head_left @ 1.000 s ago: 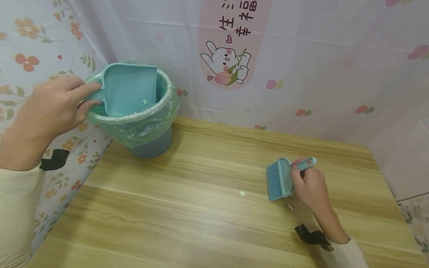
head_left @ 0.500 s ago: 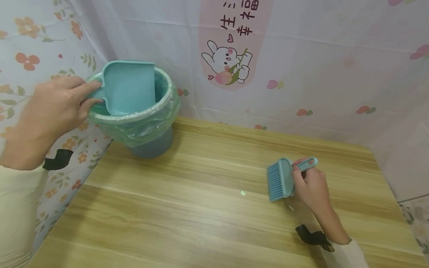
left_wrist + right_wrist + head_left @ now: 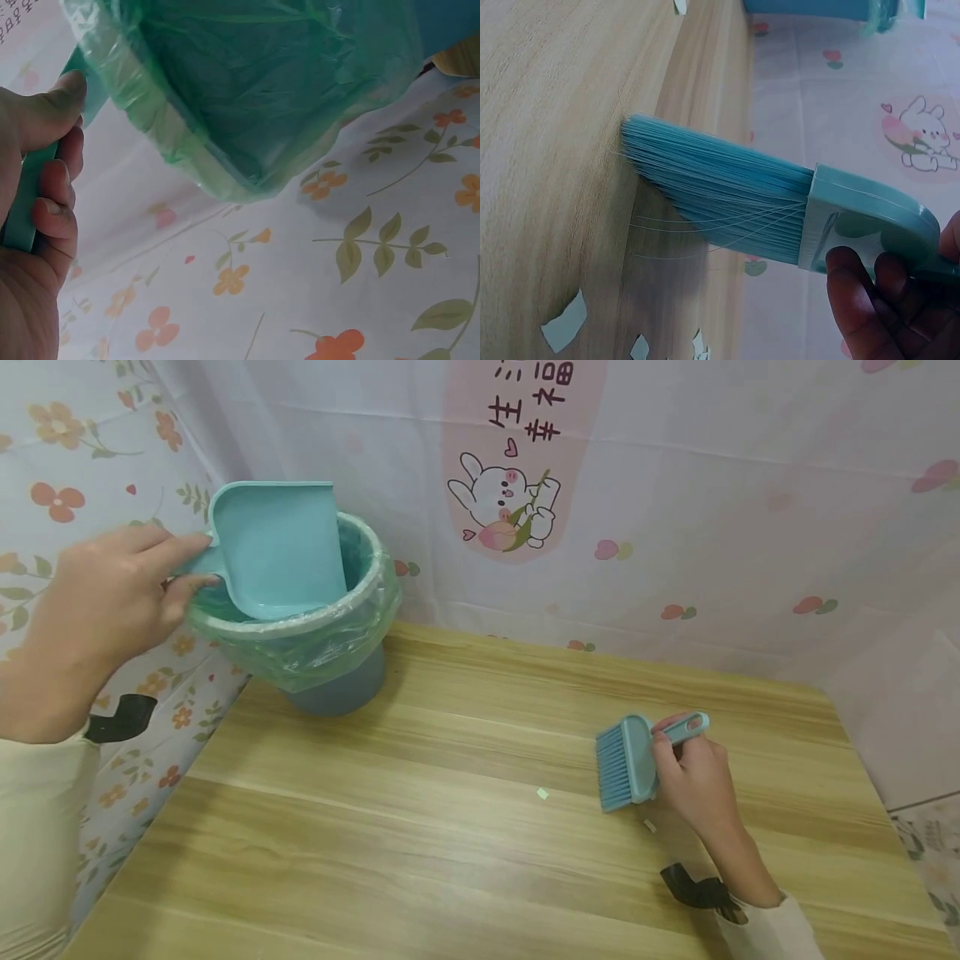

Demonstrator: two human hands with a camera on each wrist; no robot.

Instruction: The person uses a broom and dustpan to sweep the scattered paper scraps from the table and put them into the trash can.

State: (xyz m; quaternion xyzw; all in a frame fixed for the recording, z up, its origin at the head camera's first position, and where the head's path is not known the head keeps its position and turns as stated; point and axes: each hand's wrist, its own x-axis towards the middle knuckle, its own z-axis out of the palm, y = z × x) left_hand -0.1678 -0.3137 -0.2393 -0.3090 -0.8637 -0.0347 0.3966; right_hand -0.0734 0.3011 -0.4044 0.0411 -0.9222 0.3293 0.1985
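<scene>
Head view placed the smooth plastic dustpan (image 3: 281, 547) tilted over the bin (image 3: 337, 689), hiding much of its inside. Fingers of the left hand (image 3: 112, 589) clamped and partly covered its handle. A crinkled, translucent liner (image 3: 300, 662) wrapped the rim. The right hand (image 3: 697, 785) had fingers clamped on the brush (image 3: 638, 758), its bristles touching the wood-grained desk (image 3: 420, 852) near angular scraps (image 3: 565, 321), some cut off in right wrist view.

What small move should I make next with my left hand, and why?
I'd probably have your left hand lift the dustpan clear of the bin and lower it beside the brush: its visible face looks bare, while pale scraps lie on the tabletop near the brush, which your right hand holds.
</scene>
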